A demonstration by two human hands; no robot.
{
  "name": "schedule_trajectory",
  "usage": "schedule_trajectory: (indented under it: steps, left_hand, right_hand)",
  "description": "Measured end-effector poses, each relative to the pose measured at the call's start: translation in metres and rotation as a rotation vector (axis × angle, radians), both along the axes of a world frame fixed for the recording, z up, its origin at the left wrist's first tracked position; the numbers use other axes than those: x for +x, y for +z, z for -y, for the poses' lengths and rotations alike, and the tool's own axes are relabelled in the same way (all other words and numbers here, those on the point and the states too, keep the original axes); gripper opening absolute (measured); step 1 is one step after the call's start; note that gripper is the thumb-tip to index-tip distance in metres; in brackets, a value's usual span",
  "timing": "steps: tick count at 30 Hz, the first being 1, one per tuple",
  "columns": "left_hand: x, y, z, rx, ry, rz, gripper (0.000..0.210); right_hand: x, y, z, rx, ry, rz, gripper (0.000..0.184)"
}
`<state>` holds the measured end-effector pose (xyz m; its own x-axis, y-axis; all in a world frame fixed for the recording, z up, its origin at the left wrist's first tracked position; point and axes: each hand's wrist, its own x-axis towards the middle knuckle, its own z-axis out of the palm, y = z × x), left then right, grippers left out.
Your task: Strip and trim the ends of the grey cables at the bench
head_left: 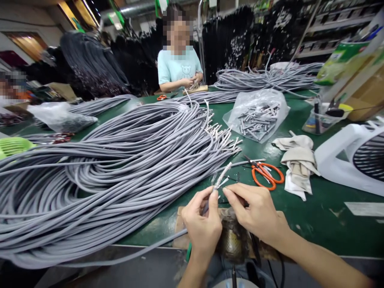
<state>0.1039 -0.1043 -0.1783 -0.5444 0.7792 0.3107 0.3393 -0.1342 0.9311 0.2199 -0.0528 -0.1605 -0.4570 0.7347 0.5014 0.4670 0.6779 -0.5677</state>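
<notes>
Near the table's front edge my left hand (202, 216) pinches a grey cable (162, 241) close to its end. Past the fingertips rises the bared end, a pale braided strand (223, 176) with a white strip beside it. My right hand (255, 208) is closed in a pinch just right of that end; whatever lies between its thumb and finger is too small to make out. Under both hands is a dark, worn metal tool (232, 236) on a board. Beyond my right hand lie orange-handled scissors (267, 174).
A big bundle of grey cables (120, 172) covers the left and middle of the green table (315, 236). Behind the scissors is a plastic bag (258, 114) of cut grey pieces. A crumpled cloth (298, 160) and white fan (351, 156) stand right. A person (180, 68) works opposite.
</notes>
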Motion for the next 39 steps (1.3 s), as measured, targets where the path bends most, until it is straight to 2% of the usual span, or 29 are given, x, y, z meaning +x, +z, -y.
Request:
schedule_trajectory:
  steps: [7,11,13,15,17,21,27,33,39]
  left_hand:
    - [0.004,0.003,0.003,0.053,-0.027,-0.16,0.011]
    - [0.008,0.008,0.004,0.076,0.041,-0.302,0.011]
    - [0.009,0.009,0.005,0.061,0.044,-0.299,0.011]
    - [0.008,0.009,0.005,0.035,0.016,-0.227,0.011]
    - [0.006,0.007,0.004,0.018,-0.019,-0.134,0.013]
    - [0.001,0.004,0.002,0.024,-0.049,-0.011,0.021]
    - [0.0,0.002,0.003,0.032,-0.039,0.093,0.021]
    - [0.001,0.0,0.003,0.053,-0.036,-0.021,0.021]
    - [0.003,0.004,0.004,0.07,-0.027,-0.284,0.02]
  right_hand:
    - [-0.001,0.005,0.0,-0.029,0.017,-0.059,0.023]
    - [0.0,0.001,0.002,0.207,0.019,-0.057,0.019]
    - [0.001,-0.003,0.002,0.324,0.027,-0.031,0.016]
    - [0.002,-0.005,0.001,0.379,0.03,-0.005,0.014]
    - [0.001,-0.006,0.0,0.342,0.029,0.004,0.015]
    - [-0.001,-0.003,-0.001,0.167,0.012,0.001,0.02]
    - [0.0,-0.002,0.001,0.223,-0.035,-0.046,0.018]
    - [-0.001,-0.004,0.0,0.201,-0.024,-0.017,0.02]
    - [-0.001,0.002,-0.001,0.009,-0.015,-0.037,0.022]
